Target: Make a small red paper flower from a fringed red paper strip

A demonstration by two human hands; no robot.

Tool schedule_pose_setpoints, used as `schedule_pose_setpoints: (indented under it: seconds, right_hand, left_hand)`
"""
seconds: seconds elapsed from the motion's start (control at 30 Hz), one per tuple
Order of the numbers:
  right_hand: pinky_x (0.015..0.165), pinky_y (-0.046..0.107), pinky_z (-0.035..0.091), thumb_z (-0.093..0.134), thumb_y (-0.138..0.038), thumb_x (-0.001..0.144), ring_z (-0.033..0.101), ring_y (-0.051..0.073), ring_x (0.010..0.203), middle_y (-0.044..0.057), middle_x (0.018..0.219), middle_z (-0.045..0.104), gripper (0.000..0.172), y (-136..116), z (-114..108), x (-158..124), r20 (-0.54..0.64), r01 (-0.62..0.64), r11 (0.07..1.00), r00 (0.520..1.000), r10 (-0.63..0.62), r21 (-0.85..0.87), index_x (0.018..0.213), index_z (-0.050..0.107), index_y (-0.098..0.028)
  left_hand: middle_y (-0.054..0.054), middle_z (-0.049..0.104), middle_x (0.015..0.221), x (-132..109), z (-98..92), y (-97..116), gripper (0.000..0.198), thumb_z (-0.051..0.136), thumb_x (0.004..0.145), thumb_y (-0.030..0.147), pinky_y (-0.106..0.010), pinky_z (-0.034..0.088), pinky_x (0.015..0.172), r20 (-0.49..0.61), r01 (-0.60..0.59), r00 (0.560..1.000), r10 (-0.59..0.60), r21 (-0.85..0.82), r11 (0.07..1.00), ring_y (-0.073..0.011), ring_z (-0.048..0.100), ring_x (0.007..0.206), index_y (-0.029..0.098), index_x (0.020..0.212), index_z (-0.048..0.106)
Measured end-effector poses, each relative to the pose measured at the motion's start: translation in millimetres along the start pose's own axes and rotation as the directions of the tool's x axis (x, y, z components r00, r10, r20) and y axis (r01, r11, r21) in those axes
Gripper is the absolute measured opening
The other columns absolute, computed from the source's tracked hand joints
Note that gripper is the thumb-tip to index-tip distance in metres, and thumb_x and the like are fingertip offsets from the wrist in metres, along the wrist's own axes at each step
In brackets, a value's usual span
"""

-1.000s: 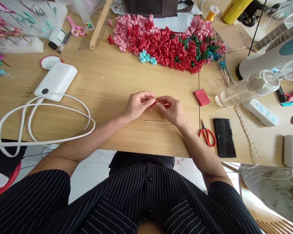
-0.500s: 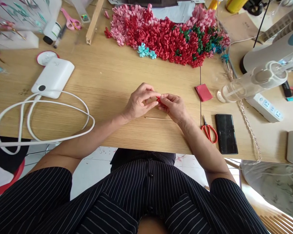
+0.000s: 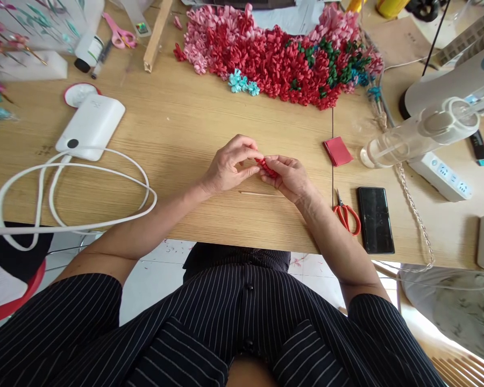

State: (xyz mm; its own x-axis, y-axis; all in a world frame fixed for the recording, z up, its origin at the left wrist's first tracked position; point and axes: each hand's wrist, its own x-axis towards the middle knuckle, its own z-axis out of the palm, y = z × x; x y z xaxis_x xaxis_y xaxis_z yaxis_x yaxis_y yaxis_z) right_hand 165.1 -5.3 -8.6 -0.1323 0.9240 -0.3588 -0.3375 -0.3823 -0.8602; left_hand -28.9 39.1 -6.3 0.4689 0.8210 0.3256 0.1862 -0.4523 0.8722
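Above the table's front part, my right hand (image 3: pixel 288 174) pinches a small red fabric flower (image 3: pixel 270 169) between thumb and fingers, which cover much of it. From the other side my left hand (image 3: pixel 233 164) closes its thumb and forefinger on the flower's left edge. A thin wooden stick (image 3: pixel 260 193) lies on the wood just below the hands. To the right are a stack of red fabric squares (image 3: pixel 337 151) and red-handled scissors (image 3: pixel 347 215). Behind the hands spreads a large pile of red, pink and green fabric flowers (image 3: pixel 274 67), with light blue ones (image 3: pixel 242 83) at its front.
A white power bank (image 3: pixel 91 129) with a looped white cable (image 3: pixel 145 185) lies at left. At right are a black phone (image 3: pixel 375 220), a clear bottle (image 3: pixel 419 131) and a power strip (image 3: pixel 443 174). Pink scissors (image 3: pixel 119 33) and a wooden bar (image 3: pixel 157 37) lie farther back.
A little more of the red flower shows between my fingers. Both hands stay in nearly the same place, and the whole view has shifted slightly.
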Motion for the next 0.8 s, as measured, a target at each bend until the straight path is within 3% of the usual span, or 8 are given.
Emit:
schedule_pose_setpoints:
  seconds: [0.17,0.33,0.47,0.7,0.8]
  right_hand:
    - [0.067,0.023,0.057,0.094,-0.061,0.063,0.065,0.009,0.069,-0.002,0.076,0.072,0.048,2,3,-1,-0.039,0.133,0.983,0.990,-0.139,-0.125,0.080,0.072,-0.022]
    - [0.062,0.026,0.048,0.080,-0.056,0.082,0.058,0.009,0.065,-0.002,0.072,0.070,0.037,3,7,-4,-0.054,0.310,0.851,0.929,-0.366,-0.423,0.087,0.076,-0.020]
    - [0.067,0.029,0.049,0.071,-0.045,0.090,0.060,0.011,0.068,0.000,0.077,0.073,0.026,4,7,-5,-0.037,0.379,0.714,0.870,-0.492,-0.588,0.090,0.077,-0.020]
    - [0.080,0.034,0.059,0.077,-0.057,0.084,0.072,0.017,0.086,0.004,0.096,0.081,0.036,6,9,-3,0.015,0.415,0.687,0.862,-0.507,-0.596,0.096,0.077,-0.023]
    - [0.081,0.034,0.058,0.073,-0.050,0.089,0.072,0.017,0.085,0.004,0.094,0.081,0.028,6,9,-3,0.039,0.431,0.649,0.849,-0.526,-0.627,0.091,0.077,-0.023]
  left_hand:
    - [-0.007,0.073,0.107,-2,2.9,1,0.036,0.083,0.084,0.054,-0.030,0.056,0.081,-0.094,0.042,0.994,-0.053,-0.115,0.992,-0.0168,0.068,0.091,0.020,0.098,0.078]
    - [-0.004,0.073,0.081,0,8.7,-1,0.059,0.079,0.080,0.074,-0.025,0.051,0.064,-0.134,0.138,0.972,-0.191,-0.330,0.934,-0.0123,0.066,0.069,0.017,0.097,0.076]
    - [-0.003,0.072,0.072,1,11.4,-3,0.056,0.089,0.071,0.068,-0.024,0.048,0.057,-0.087,0.227,0.953,-0.291,-0.432,0.873,-0.0110,0.064,0.061,0.016,0.085,0.074]
    - [-0.003,0.076,0.077,1,12.7,-1,0.031,0.090,0.071,0.040,-0.026,0.055,0.069,-0.066,0.264,0.947,-0.315,-0.402,0.877,-0.0121,0.068,0.069,0.015,0.083,0.075]
    - [-0.002,0.078,0.081,1,12.8,0,0.028,0.089,0.071,0.035,-0.028,0.058,0.076,-0.049,0.265,0.951,-0.306,-0.385,0.884,-0.0131,0.070,0.073,0.015,0.084,0.074]
